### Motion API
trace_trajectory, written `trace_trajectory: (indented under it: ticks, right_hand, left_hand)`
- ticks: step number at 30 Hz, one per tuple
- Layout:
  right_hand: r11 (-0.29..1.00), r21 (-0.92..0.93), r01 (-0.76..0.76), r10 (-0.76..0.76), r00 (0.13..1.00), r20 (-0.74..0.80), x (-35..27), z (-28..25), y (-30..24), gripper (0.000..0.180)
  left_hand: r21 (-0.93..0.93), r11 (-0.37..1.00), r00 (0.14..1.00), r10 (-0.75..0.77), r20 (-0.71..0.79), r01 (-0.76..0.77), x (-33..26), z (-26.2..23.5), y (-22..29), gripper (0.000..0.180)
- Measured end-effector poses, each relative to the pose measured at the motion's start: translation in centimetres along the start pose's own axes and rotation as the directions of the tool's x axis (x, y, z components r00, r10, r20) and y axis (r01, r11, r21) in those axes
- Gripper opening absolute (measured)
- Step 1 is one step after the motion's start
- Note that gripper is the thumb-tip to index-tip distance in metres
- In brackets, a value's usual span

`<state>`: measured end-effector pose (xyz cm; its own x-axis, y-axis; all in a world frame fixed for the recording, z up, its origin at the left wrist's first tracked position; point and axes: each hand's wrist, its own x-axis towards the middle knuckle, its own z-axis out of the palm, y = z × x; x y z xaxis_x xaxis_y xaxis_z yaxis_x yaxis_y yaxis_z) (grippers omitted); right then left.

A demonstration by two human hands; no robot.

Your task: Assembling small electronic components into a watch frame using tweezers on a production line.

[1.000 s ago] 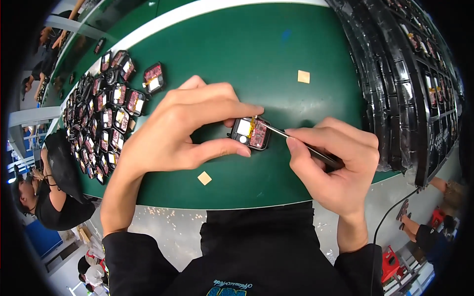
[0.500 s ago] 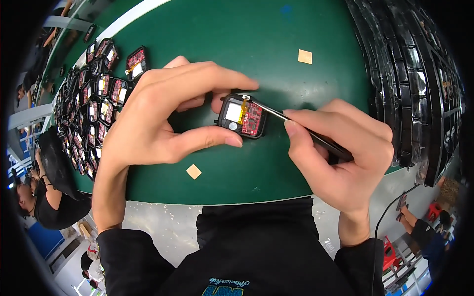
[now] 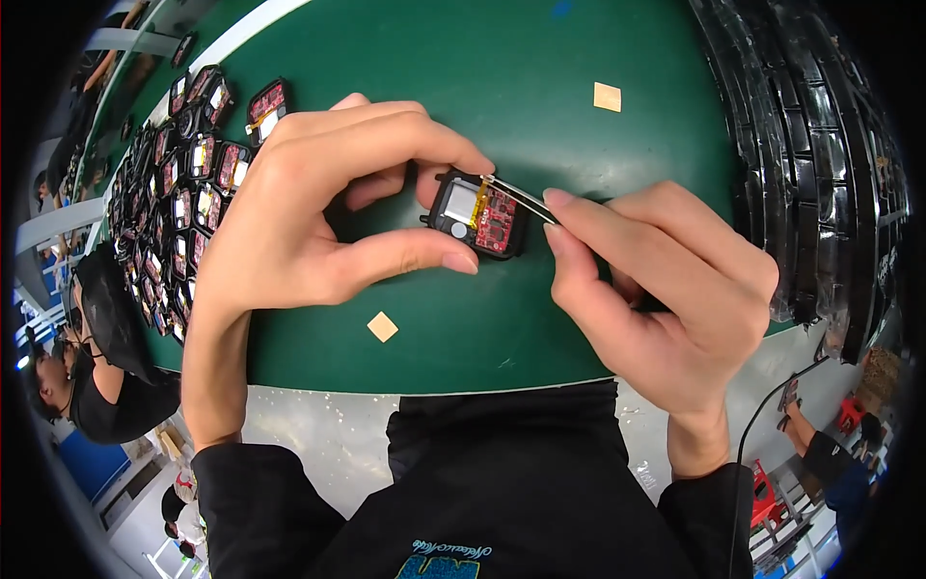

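Currently, a small black rounded-square plastic casing (image 3: 465,230) is held at its edges by the curled left hand (image 3: 313,207), on or just above the green tabletop (image 3: 540,338). Slim metal tweezers (image 3: 526,201) are pinched in the right hand (image 3: 666,280), their tips at the casing's upper corner, near a yellow flexible strip (image 3: 479,205); whether anything is gripped there cannot be told. A red circuit board (image 3: 499,224) is already seated, but the casing remains uncovered and apparently unfinished. Similar open black units (image 3: 181,207) are heaped at left, their completion unclear.
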<state>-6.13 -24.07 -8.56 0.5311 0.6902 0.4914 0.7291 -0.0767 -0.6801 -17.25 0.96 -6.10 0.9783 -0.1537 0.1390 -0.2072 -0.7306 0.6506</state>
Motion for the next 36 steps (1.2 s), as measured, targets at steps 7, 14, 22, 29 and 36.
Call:
trace_trajectory:
  ticks: [7, 14, 22, 29, 36]
  right_hand:
    - [0.991, 0.095, -0.097, 0.09, 0.993, 0.078, 0.3, -0.9, -0.3, 0.023]
    - [0.977, 0.16, -0.141, 0.122, 0.984, 0.127, 0.2, -1.1, -0.1, 0.019]
    - [0.975, 0.156, -0.158, 0.134, 0.979, 0.154, 0.1, -1.0, 0.0, 0.019]
    - [0.974, 0.167, -0.155, 0.128, 0.978, 0.164, 0.2, -0.8, 0.0, 0.02]
    - [0.977, 0.162, -0.136, 0.116, 0.985, 0.127, 0.0, -0.8, 0.1, 0.02]
  left_hand:
    - [-0.121, 0.993, 0.997, -0.004, 0.074, 0.013, 0.0, -0.6, -0.6, 0.069]
    - [-0.166, 0.985, 0.994, -0.033, 0.1, 0.049, -0.2, -0.7, -0.7, 0.068]
    - [-0.082, 0.997, 0.994, 0.018, 0.11, -0.009, 0.0, -0.6, -0.8, 0.067]
    - [-0.056, 0.997, 0.993, 0.055, 0.105, -0.049, 0.0, -0.7, -0.4, 0.06]
    - [-0.03, 0.998, 0.992, 0.055, 0.111, -0.052, 0.2, -0.7, -0.3, 0.057]
